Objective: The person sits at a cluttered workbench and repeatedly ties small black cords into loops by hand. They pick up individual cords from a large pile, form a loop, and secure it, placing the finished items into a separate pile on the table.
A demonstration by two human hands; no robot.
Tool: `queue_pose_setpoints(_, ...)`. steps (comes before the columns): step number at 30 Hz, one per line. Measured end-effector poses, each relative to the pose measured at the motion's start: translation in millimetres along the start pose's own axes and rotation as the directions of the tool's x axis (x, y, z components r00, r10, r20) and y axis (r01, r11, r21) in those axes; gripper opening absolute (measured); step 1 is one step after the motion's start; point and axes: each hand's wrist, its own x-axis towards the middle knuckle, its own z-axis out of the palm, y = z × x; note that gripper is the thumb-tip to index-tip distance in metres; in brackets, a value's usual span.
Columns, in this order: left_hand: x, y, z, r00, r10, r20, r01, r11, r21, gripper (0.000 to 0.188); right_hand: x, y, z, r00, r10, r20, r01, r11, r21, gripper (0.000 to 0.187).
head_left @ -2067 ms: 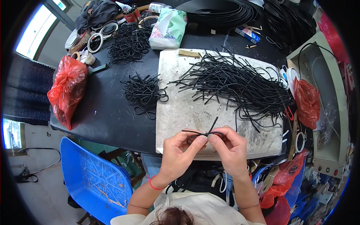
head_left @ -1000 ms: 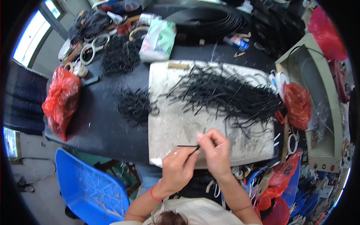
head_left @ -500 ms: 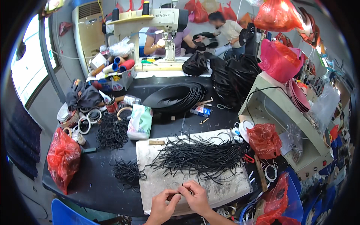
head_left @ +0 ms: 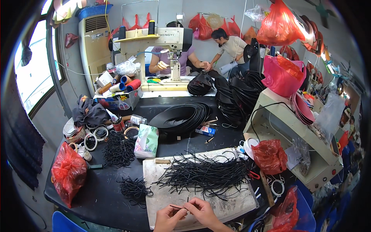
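The black table (head_left: 102, 201) carries a pale board (head_left: 157, 197), looped cords (head_left: 134, 188), and seemingly coiled strips (head_left: 181, 118).

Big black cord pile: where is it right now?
In the head view, the big black cord pile lies slightly right of centre, mostly across the far part of the pale board, beyond the left hand and right hand.

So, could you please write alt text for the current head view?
The left hand and right hand pinch a thin dark cord over a pale board. A pile of black cords lies on it; beyond are a sewing machine and two people.
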Motion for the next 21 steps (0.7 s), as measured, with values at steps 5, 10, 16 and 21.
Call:
queue_pose_setpoints(5,1.2,0.0,-4.9,0.999,-0.045,0.008,0.045,0.996,0.074,0.017,-2.4,0.7,0.3,0.999,0.012,-0.031,-0.017,0.985,-0.174,0.014)
queue_pose_setpoints(10,-1.2,-10.5,-1.5,0.999,-0.039,-0.023,0.037,0.997,-0.073,0.019,-10.9,-21.5,18.0,0.97,-0.21,-0.121,0.145,0.902,-0.406,0.017)
queue_pose_setpoints(16,0.8,-29.9,4.6,0.995,-0.036,-0.094,0.025,0.994,-0.11,0.02,-4.4,-2.9,21.4,0.85,-0.49,-0.192,0.33,0.781,-0.53,0.015)
queue_pose_setpoints(21,-2.0,-14.5,1.6,0.993,-0.056,-0.107,0.054,0.998,-0.018,0.02,0.8,4.9,6.4,0.976,-0.192,-0.107,0.152,0.941,-0.301,0.014)
